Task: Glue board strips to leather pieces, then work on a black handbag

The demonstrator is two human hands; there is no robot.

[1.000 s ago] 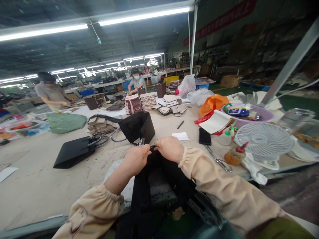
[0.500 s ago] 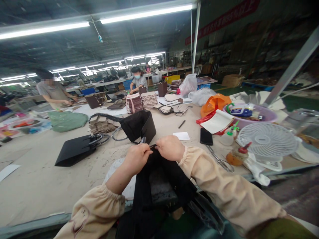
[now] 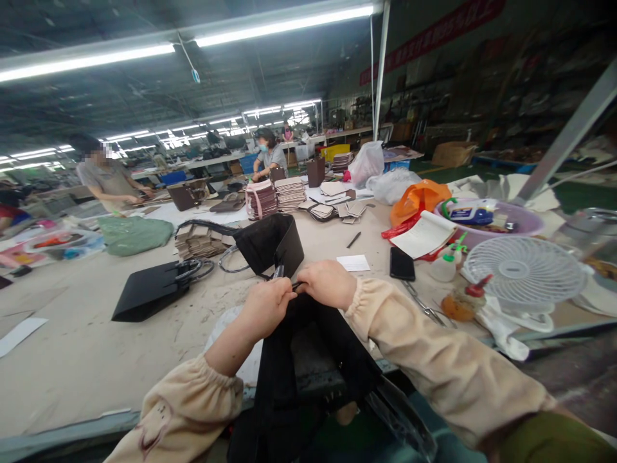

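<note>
A limp black bag piece point(image 3: 349, 354) hangs over the table's near edge and down towards my lap. At its top edge my left hand point(image 3: 265, 307) pinches the material between thumb and fingers. Close beside it, my right hand point(image 3: 328, 283) is closed on the same edge, the fingertips of both hands nearly touching. The exact spot between the fingers is partly hidden. Just beyond my hands stands an unfinished black bag point(image 3: 290, 249) with its top open. To the left, a black handbag point(image 3: 149, 290) with looped handles lies on its side.
Right of my hands are a phone point(image 3: 402, 263), scissors point(image 3: 424, 303), a squeeze bottle point(image 3: 443, 267), a glue pot point(image 3: 457, 302) and a white fan guard point(image 3: 525, 270). A purple basin point(image 3: 525, 226) stands behind. Stacked panels point(image 3: 261, 199) sit farther back; two co-workers stand beyond.
Both hands stay pinched on the black edge, with barely any finger movement. The whole view has shifted slightly, so the table things appear a little farther right.
</note>
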